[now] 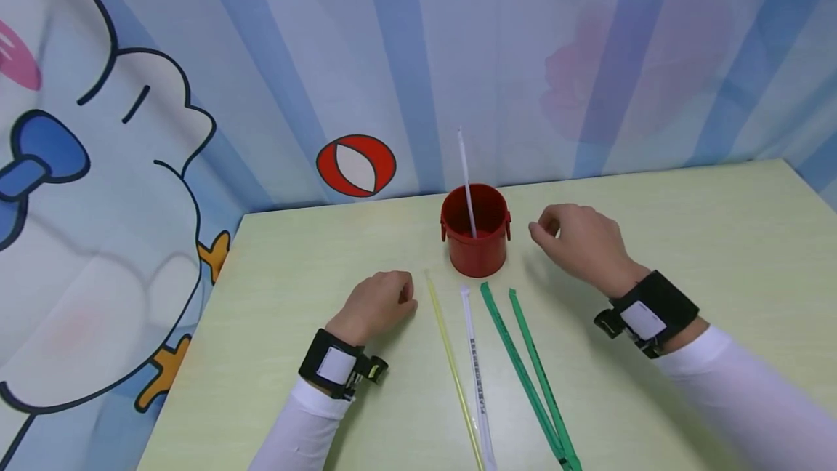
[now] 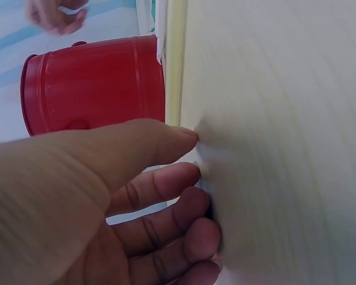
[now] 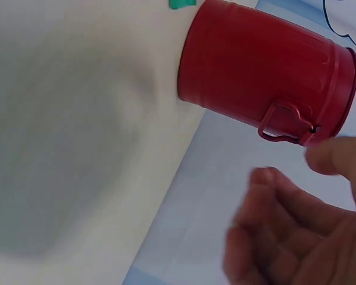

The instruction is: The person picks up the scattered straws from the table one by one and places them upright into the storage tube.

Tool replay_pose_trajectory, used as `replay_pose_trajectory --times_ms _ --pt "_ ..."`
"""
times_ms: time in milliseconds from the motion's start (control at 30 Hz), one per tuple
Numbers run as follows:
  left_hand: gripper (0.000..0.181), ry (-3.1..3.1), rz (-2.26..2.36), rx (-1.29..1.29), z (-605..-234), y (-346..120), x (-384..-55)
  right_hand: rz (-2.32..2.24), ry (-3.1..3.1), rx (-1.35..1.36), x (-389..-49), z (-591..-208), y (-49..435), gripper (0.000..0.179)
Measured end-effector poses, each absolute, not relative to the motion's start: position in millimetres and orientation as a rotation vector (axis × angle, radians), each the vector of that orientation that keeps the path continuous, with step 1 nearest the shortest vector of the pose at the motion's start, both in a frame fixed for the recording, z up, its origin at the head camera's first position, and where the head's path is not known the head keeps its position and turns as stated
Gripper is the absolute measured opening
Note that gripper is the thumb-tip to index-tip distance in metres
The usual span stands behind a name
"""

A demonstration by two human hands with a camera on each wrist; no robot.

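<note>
A small red bucket (image 1: 477, 259) with side handles stands upright near the back of the table, and a thin white straw (image 1: 465, 169) leans inside it. My right hand (image 1: 582, 242) hovers just right of the bucket, fingers loosely bent and nothing held; the right wrist view shows a gap between thumb and fingertips. Left of the straws, my left hand (image 1: 378, 304) touches the tabletop with relaxed, bent fingers (image 2: 169, 181) and holds nothing visible. Between the hands lie a yellow straw (image 1: 453, 362), a white wrapped straw with print (image 1: 476, 363) and two green wrapped straws (image 1: 524, 374).
The pale wooden table (image 1: 719, 238) meets a blue-striped cloth backdrop (image 1: 497, 57) right behind the bucket. Printed on the cloth are a cartoon figure at the left and a red-and-white ball (image 1: 356, 166). Both wrists wear black camera straps (image 1: 657, 311).
</note>
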State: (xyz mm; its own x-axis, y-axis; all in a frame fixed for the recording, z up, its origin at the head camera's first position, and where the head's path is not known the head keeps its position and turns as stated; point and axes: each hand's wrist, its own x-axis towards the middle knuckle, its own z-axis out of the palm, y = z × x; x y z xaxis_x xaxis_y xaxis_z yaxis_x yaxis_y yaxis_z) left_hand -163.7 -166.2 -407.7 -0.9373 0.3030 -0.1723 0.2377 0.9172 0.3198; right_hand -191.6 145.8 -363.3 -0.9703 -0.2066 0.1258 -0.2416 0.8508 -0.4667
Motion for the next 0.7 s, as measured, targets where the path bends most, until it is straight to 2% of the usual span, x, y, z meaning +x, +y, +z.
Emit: replay_pose_trajectory --times_ms 400,700 --pt "0.018 2.802 0.461 0.361 -401.6 -165.6 -162.0 0.798 -3.217 0.400 -166.5 -385.0 160.9 0.023" --pt "0.017 2.809 0.492 0.339 -402.8 -162.5 -158.2 0.836 -3.228 0.368 -159.8 -398.4 164.9 0.022"
